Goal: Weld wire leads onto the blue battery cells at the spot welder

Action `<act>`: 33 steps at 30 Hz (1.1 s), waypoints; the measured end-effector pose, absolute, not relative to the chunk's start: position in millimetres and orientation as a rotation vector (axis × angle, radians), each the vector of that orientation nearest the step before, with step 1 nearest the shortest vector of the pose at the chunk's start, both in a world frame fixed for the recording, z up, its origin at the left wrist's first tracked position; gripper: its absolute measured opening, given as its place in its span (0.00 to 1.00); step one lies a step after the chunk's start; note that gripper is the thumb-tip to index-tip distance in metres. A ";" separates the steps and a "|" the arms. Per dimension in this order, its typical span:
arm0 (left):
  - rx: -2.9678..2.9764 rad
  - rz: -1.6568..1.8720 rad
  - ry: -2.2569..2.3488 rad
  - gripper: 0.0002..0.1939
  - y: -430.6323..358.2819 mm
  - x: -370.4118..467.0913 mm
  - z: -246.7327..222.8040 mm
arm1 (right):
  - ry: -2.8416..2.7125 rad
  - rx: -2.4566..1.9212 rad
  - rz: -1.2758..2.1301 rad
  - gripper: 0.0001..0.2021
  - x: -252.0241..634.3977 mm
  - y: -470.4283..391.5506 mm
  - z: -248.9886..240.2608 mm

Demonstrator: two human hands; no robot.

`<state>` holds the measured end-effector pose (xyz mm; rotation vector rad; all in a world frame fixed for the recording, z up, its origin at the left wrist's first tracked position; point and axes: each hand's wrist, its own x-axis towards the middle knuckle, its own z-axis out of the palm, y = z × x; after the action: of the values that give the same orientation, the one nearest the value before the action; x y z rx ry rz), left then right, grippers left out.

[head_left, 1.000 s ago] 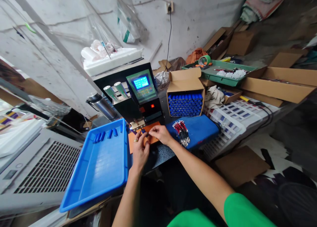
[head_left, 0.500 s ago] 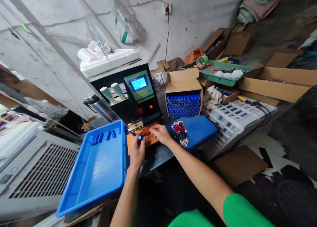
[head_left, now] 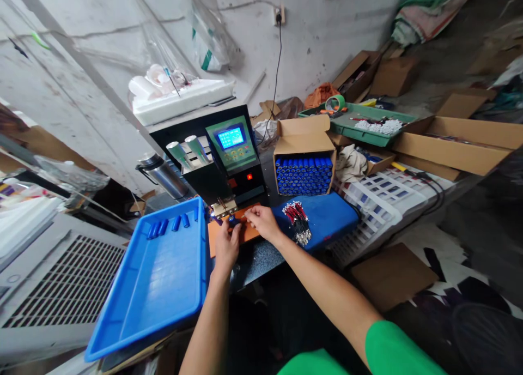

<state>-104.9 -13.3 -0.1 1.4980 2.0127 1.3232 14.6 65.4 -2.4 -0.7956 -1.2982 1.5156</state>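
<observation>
Under the head of a black welding machine with a lit blue screen, my left hand grips a blue cylindrical cell. The cell's end is close to the machine's electrodes. My right hand is pinched just to the right, above an orange board; what its fingertips hold is too small to make out. A bundle of red and black wires lies on a blue pad to the right. Several blue cells lie in the blue tray on the left.
An open carton full of blue cells stands behind the pad. Beside the machine is a steel flask. Farther right are a green tray, white plastic crates and more cardboard boxes.
My left hand has moved the blue cell slightly forward, under the electrodes. My right hand has shifted a little left and remains pinched. The view has turned slightly.
</observation>
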 end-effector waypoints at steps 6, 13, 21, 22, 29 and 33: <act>1.482 1.365 2.061 0.17 -13.4 -103.3 -5.0 | -1.380 -0.810 1.502 0.12 3.9 62.0 8.3; 1.441 1.299 2.188 0.22 -15.4 -101.8 -7.8 | -1.533 -0.949 1.363 0.09 -4.2 59.2 10.8; 1.433 1.328 2.144 0.21 -15.2 -101.6 -9.0 | -1.592 -1.017 1.289 0.08 -0.9 52.2 24.3; 1.438 1.327 2.150 0.20 -15.1 -101.8 -9.5 | -1.592 -1.022 1.288 0.08 -0.9 51.9 24.9; 1.450 1.346 2.163 0.19 -14.9 -102.9 -13.4 | -1.599 -1.017 1.275 0.08 -0.9 51.0 25.3; 1.456 1.345 2.177 0.19 -15.0 -102.3 -13.9 | -1.597 -1.029 1.279 0.08 -1.2 50.6 25.4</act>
<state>-102.3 -15.0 -13.9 1.4562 2.1767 1.3453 -1.2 50.6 25.4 -1.0293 -1.5969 1.2789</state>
